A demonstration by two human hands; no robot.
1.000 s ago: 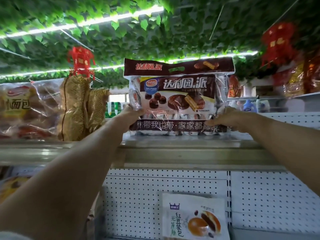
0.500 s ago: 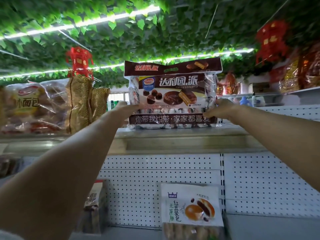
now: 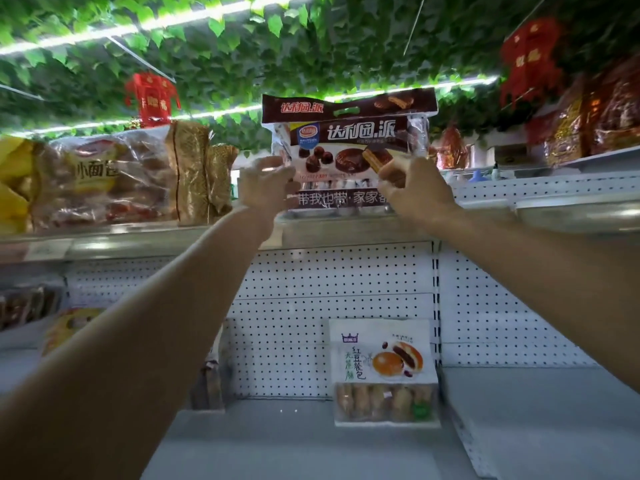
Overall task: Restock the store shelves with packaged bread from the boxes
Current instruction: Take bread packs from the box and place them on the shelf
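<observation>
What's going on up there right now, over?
Left hand and right hand at the brown pie bag, upright on the top shelf. Grip unclear. Nothing in the way.

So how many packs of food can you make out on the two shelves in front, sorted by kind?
Chocolate pie bags: 1, on the top shelf
Clear bags of small bread: 1
Gold-patterned packs: 2
Red bean bun packs: 1, lower shelf
Total: 5; blurred packs at the edges left out.

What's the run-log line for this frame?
stage: placing | item: chocolate pie bag upright on top shelf | left hand: at bag's left edge | right hand: at right edge
</observation>
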